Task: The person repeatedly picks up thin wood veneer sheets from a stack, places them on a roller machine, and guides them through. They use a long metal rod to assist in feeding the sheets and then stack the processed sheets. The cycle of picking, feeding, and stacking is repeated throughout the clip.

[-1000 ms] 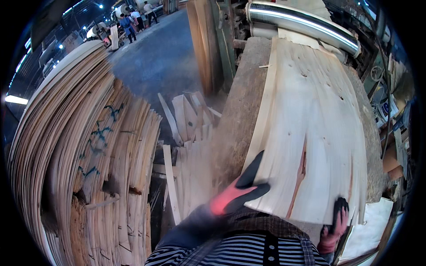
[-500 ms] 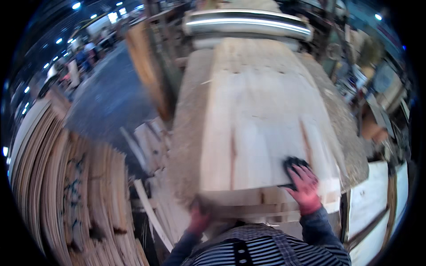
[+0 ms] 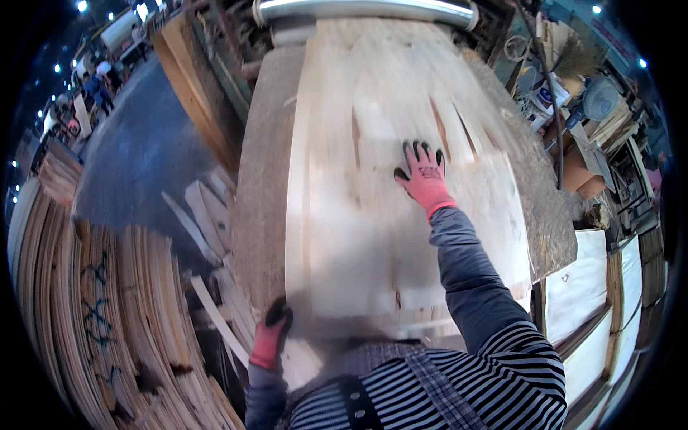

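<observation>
A wide pale veneer sheet [image 3: 358, 215] lies on a rough worktable [image 3: 261, 193], with splits running in from its far edge. My right hand [image 3: 424, 175], in a red and black glove, lies flat with fingers spread on the middle of the sheet. My left hand [image 3: 272, 333], gloved the same way, grips the sheet's near left corner at the table edge. A metal roller [image 3: 365, 10] crosses the far end of the table.
Tall stacks of veneer sheets [image 3: 107, 308] stand at the left. Loose wood strips [image 3: 208, 229] lie on the floor between the stacks and the table. White boards [image 3: 588, 287] lean at the right. People stand far off at upper left [image 3: 97, 82].
My right hand has moved from the sheet's near right edge out to its middle. The view has swung right, and my left hand stays low at the near left corner.
</observation>
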Demonstrator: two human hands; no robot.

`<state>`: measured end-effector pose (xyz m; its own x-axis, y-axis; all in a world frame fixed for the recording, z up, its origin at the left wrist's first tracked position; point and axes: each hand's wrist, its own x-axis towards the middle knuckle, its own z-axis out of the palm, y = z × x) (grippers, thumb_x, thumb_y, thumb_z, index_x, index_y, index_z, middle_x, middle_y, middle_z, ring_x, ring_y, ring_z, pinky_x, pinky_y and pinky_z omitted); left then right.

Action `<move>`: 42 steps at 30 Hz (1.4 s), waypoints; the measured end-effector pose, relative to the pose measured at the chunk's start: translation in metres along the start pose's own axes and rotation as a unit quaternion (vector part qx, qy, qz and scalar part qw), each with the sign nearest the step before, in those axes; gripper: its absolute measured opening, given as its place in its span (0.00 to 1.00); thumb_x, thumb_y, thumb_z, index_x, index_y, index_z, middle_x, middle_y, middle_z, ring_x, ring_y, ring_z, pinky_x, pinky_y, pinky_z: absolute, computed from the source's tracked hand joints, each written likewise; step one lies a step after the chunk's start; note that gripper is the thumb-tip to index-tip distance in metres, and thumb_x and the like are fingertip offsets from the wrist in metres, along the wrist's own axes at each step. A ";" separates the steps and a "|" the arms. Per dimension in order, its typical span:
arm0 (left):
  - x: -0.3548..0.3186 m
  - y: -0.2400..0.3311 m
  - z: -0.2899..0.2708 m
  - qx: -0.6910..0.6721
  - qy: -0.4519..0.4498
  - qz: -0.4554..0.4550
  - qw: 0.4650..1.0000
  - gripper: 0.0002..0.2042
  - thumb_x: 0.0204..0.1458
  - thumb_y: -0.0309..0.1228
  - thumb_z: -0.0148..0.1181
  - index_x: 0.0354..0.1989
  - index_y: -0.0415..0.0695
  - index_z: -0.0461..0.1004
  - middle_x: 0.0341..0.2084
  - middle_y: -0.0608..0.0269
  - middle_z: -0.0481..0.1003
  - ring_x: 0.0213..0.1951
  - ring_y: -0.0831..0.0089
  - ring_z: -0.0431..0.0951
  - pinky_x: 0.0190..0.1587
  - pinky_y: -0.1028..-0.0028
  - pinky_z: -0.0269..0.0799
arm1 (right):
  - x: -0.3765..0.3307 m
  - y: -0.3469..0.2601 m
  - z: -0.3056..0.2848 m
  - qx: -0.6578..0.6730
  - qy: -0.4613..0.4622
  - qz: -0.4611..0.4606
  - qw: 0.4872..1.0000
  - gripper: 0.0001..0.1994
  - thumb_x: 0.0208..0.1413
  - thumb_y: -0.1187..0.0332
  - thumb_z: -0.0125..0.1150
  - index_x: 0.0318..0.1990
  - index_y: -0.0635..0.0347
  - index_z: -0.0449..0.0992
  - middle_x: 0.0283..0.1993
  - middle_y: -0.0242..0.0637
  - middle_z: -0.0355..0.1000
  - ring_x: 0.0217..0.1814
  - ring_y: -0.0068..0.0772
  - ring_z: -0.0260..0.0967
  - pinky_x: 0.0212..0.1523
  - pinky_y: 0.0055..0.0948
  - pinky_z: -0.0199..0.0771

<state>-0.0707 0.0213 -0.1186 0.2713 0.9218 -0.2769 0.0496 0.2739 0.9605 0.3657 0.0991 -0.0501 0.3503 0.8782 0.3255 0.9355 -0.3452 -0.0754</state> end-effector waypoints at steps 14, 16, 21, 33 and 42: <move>0.015 0.009 0.005 -0.055 -0.209 0.035 0.976 0.18 0.50 0.24 0.46 0.51 0.35 0.62 0.49 0.52 0.65 0.52 0.65 0.64 0.53 0.71 0.58 | -0.247 -0.006 -0.060 0.021 -0.158 0.021 0.987 0.45 0.26 0.53 0.69 0.57 0.56 0.56 0.61 0.48 0.47 0.64 0.48 0.40 0.63 0.48 0.34; 0.015 0.004 0.002 0.008 -0.223 0.082 0.971 0.19 0.48 0.21 0.47 0.51 0.34 0.62 0.50 0.51 0.64 0.53 0.62 0.63 0.54 0.70 0.58 | -0.244 -0.008 -0.062 -0.027 -0.158 -0.011 0.987 0.42 0.28 0.54 0.68 0.57 0.52 0.57 0.61 0.44 0.49 0.64 0.46 0.41 0.63 0.48 0.35; 0.024 0.003 -0.018 0.267 -0.203 0.261 0.905 0.21 0.47 0.27 0.53 0.51 0.36 0.61 0.49 0.50 0.65 0.50 0.62 0.66 0.52 0.71 0.61 | -0.244 0.019 -0.068 0.017 -0.001 -0.073 0.997 0.35 0.28 0.62 0.64 0.52 0.51 0.64 0.52 0.38 0.62 0.54 0.44 0.57 0.55 0.41 0.55; -0.018 -0.031 0.042 0.265 0.003 0.028 0.964 0.26 0.47 0.29 0.55 0.55 0.39 0.56 0.41 0.53 0.68 0.40 0.66 0.71 0.41 0.73 0.67 | -0.202 -0.060 -0.196 0.008 0.055 -0.231 0.971 0.26 0.35 0.49 0.54 0.42 0.56 0.72 0.40 0.38 0.67 0.40 0.38 0.66 0.43 0.35 0.66; -0.019 0.003 0.077 0.548 0.173 0.198 0.794 0.34 0.40 0.32 0.60 0.58 0.43 0.53 0.45 0.44 0.65 0.47 0.54 0.66 0.48 0.63 0.63 | -0.086 -0.006 -0.084 0.064 0.059 -0.206 0.975 0.24 0.37 0.58 0.58 0.46 0.53 0.68 0.44 0.37 0.66 0.46 0.37 0.63 0.49 0.35 0.61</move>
<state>-0.0020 -0.0168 -0.1080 0.2032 0.9483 0.2439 0.8843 -0.2847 0.3700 0.3258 -0.0020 0.0016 -0.0571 0.8871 0.4580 0.9964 0.0791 -0.0291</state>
